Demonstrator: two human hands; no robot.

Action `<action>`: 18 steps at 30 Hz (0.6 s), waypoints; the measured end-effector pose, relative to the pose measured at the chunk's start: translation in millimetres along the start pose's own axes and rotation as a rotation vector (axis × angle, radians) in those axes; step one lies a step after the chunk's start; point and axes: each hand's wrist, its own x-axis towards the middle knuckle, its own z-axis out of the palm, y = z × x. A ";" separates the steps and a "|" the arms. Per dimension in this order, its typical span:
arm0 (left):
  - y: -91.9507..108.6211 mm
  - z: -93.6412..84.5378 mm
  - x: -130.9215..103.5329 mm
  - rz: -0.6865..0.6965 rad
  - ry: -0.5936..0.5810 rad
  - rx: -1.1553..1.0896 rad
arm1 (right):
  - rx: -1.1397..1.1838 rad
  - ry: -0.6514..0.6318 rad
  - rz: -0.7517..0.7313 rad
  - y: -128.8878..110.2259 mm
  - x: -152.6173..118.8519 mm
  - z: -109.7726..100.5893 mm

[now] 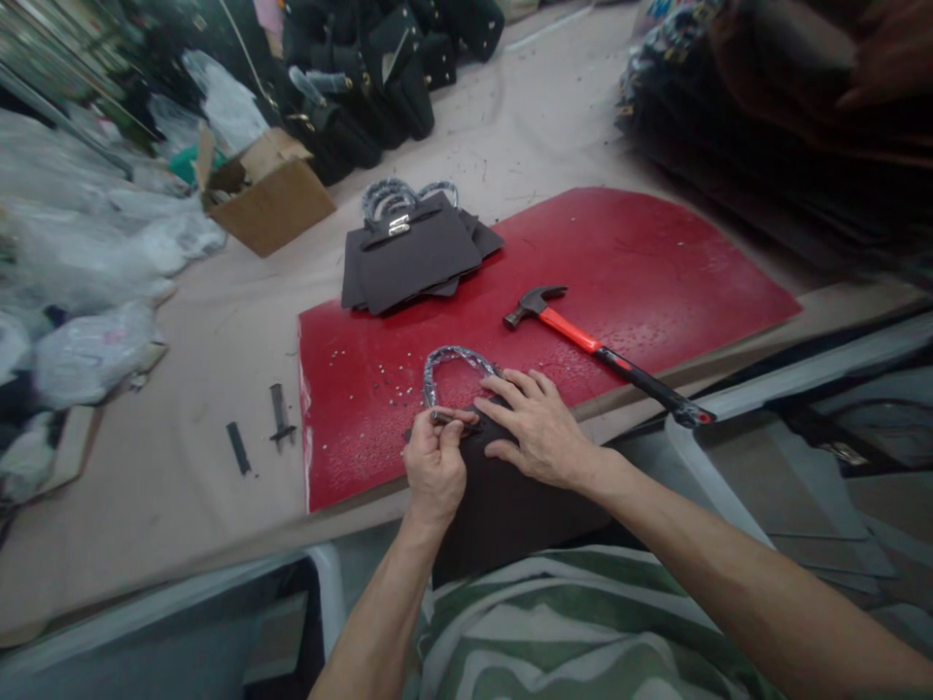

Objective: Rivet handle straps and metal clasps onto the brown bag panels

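Observation:
A dark brown bag panel [510,510] lies at the front edge of the red board, part of it hanging towards my body. Its looped handle [456,352], wrapped in clear plastic film, points away from me. My left hand [435,462] pinches a small shiny metal piece [440,417] at the panel's top edge; its exact kind is partly hidden by the fingers. My right hand [535,428] rests on the panel beside the handle's right end, its fingers spread. Beyond it a claw hammer [575,331] with a red and black handle lies on the board.
Several finished-looking panels [415,258] are stacked on the red board [619,243]. Two dark metal tools [279,413] lie left of it, near a cardboard box [273,199]. Black bags [371,87] stand at the back. Another person's hand [889,58] is over a dark pile at right.

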 end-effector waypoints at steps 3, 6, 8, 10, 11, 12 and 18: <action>-0.5 1.4 -1.1 0.067 0.012 0.076 | 0.017 0.012 -0.001 0.2 -0.3 3.1; 0.2 3.3 -1.3 0.225 0.010 0.234 | 0.080 0.037 -0.029 3.0 -2.9 2.0; 0.8 5.0 -0.3 0.340 -0.001 0.309 | 0.157 0.125 -0.031 9.1 -6.1 -5.6; 0.6 6.7 1.0 0.401 -0.011 0.314 | 0.180 0.262 0.068 20.6 -9.8 -19.6; 0.1 7.4 1.5 0.410 -0.016 0.303 | 0.135 0.297 0.170 28.3 -11.7 -28.2; -0.6 7.9 2.0 0.411 -0.024 0.295 | 0.061 0.288 0.289 37.0 -13.4 -37.1; -3.6 9.2 3.7 0.475 -0.115 0.312 | -0.165 -0.061 0.564 82.3 -12.0 -73.1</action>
